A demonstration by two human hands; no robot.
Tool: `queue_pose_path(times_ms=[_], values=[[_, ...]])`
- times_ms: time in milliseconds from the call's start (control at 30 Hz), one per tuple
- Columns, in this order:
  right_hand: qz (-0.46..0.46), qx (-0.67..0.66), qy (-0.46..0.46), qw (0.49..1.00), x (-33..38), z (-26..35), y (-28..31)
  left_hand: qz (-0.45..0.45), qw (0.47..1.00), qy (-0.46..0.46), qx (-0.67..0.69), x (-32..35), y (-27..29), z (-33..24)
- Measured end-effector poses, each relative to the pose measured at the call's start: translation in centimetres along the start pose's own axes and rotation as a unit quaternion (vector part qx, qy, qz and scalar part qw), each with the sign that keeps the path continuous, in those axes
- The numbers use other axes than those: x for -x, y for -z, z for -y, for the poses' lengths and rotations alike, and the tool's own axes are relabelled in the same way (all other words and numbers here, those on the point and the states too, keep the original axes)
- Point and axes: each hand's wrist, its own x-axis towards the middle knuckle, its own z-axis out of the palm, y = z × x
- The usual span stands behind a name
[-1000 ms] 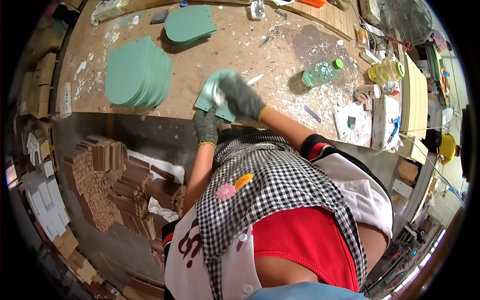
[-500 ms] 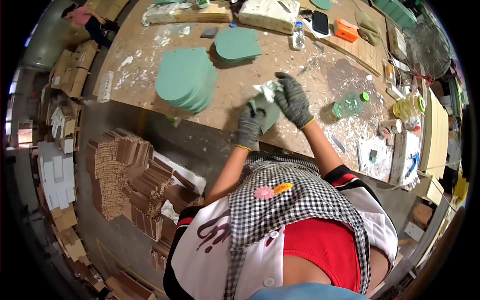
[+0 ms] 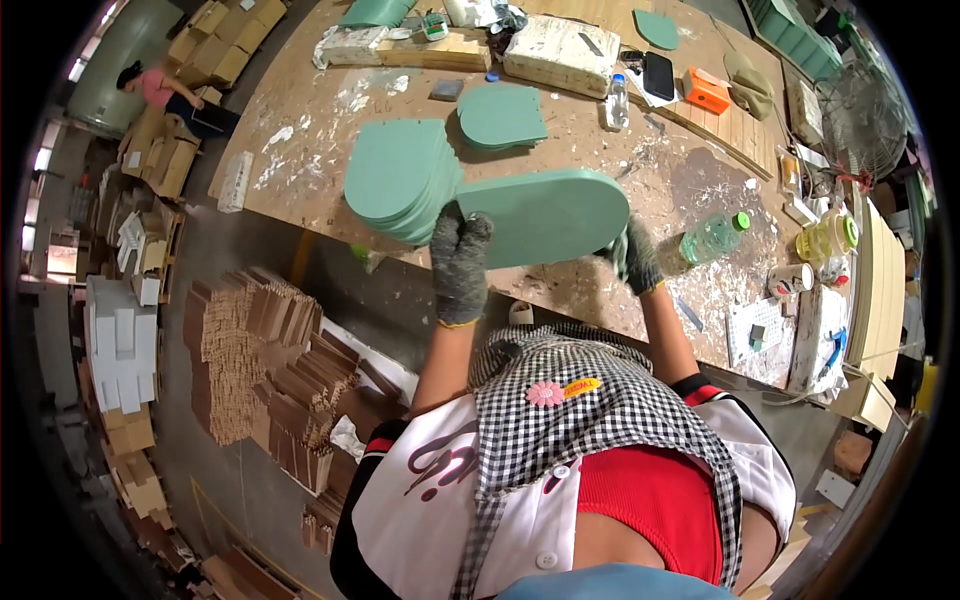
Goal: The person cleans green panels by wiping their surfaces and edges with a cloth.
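Observation:
A green board [image 3: 545,220] with one rounded end is held up, its broad face showing, above the front of the worktable. My left hand [image 3: 460,262], in a grey knit glove, is closed on its left end. At the rounded end, my gloved right hand [image 3: 640,262] is closed against the edge. A pale bit of cloth [image 3: 615,250] shows between that hand and the board; the rest is hidden. Left of the board stands a stack of similar green boards [image 3: 395,170], close to my left hand. A smaller green stack [image 3: 500,115] lies behind.
On the worktable [image 3: 300,170] are a green-capped bottle [image 3: 715,240], a water bottle [image 3: 616,105], a phone [image 3: 658,76], an orange box [image 3: 707,90] and a white cup [image 3: 790,280]. Brown strips [image 3: 250,350] are piled on the floor at left. A person [image 3: 160,90] stands far left.
The green board has turned from steeply tilted to broadside, stretching left to right. My left hand has moved left to its end, my right hand down to the rounded end. The cloth is now mostly hidden.

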Motion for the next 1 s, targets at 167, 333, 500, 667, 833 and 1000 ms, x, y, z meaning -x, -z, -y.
queue_pose_path(times_ms=[167,333,500,667,833,1000], values=[[0.451,-0.088,-0.181,0.87,1.9,-3.4,-3.0,0.152,0.973,0.002,0.171,-2.2,5.6,4.1],[0.437,0.046,-0.213,0.873,-1.5,-5.3,-4.6,0.118,0.982,0.054,0.14,-6.4,8.6,2.6],[0.417,0.028,-0.162,0.894,0.0,-6.5,-12.7,0.089,0.943,-0.02,0.321,-6.1,9.5,2.4],[0.312,0.066,0.061,0.946,2.0,-1.8,-20.1,-0.057,0.99,-0.112,0.061,-8.7,12.4,-1.7],[0.112,0.367,0.225,0.896,-2.8,-4.0,-22.8,-0.167,0.963,-0.092,-0.191,-12.9,17.2,0.2],[0.121,0.527,0.245,0.805,-0.1,-3.7,-22.9,-0.088,0.97,-0.014,-0.224,-12.8,16.8,0.5]])
